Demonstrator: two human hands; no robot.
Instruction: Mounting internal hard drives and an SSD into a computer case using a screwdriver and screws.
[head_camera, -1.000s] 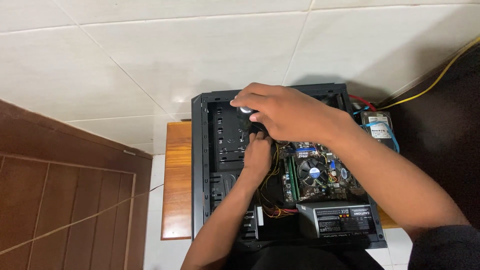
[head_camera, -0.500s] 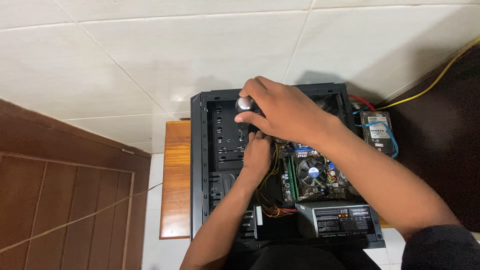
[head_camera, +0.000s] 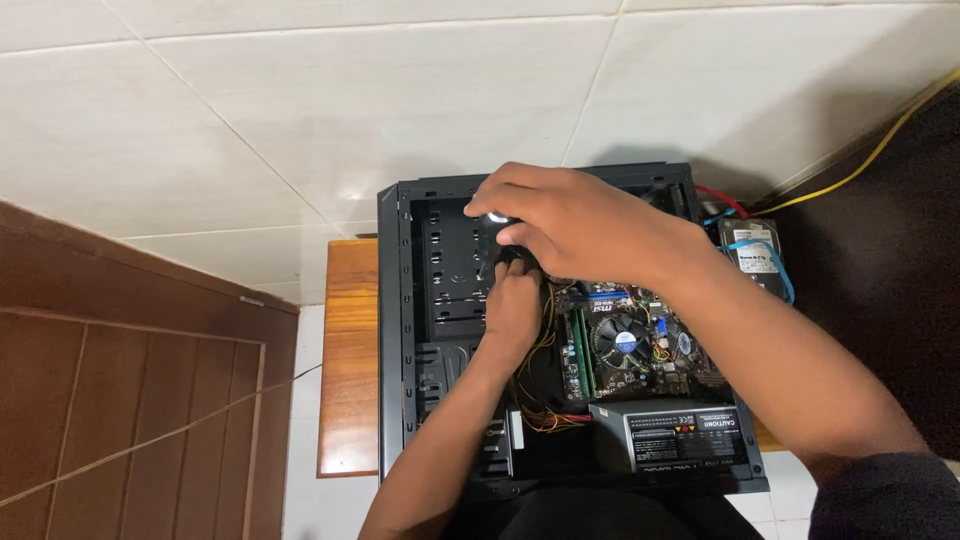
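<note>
Computer case (head_camera: 440, 330), hands (head_camera: 570, 225) still inside, unmoved

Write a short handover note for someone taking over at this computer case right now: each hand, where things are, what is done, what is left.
Left hand: reaching down into the open case, beside the yellow wires; what it grips is hidden.
Right hand: above the left hand, fingers pinching a small bright round object; I cannot tell what it is.
Things: case lies on its side on a wooden stool. Motherboard with cooler fan and power supply sit inside. A drive with blue cable lies outside.
Done: side panel off.
Left: whatever both hands are working on in the bay area is unfinished.
</note>
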